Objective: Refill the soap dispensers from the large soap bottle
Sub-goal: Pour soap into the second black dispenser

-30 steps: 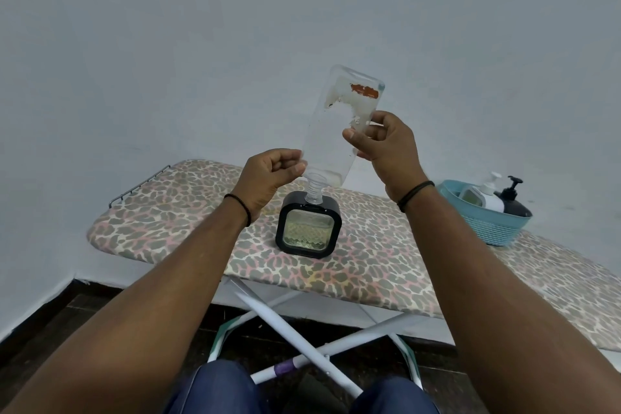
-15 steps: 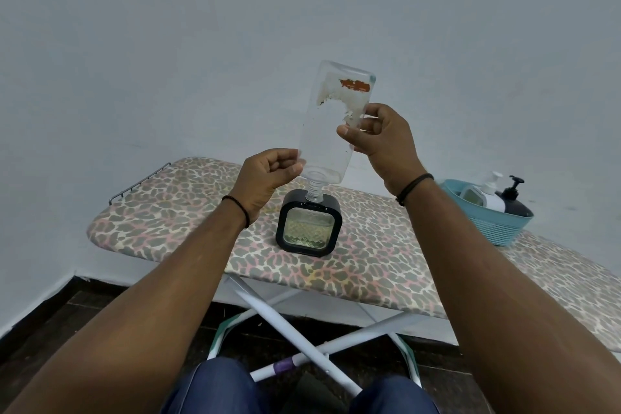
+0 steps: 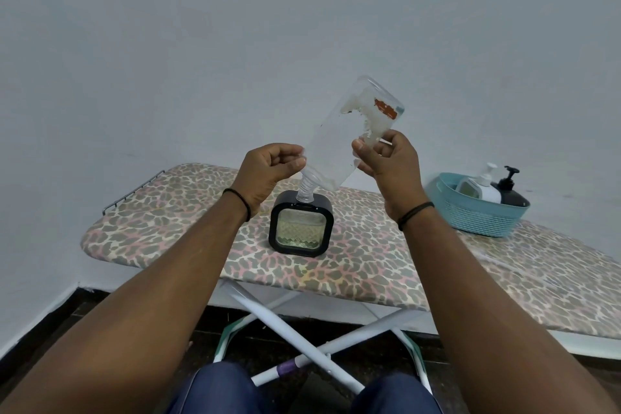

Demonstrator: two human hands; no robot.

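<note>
Clear bottle [image 3: 339, 141] inverted, between both grips

On the ironing board [image 3: 369, 265] in front of you stands the square dispenser [image 3: 301, 223]. The large bottle [image 3: 349, 138] is tipped above it, neck down at its top opening, between your left hand [image 3: 268, 168] and right hand [image 3: 389, 158]. Far right, the basket [image 3: 470, 215] holds two pump bottles [image 3: 494, 188].
</note>
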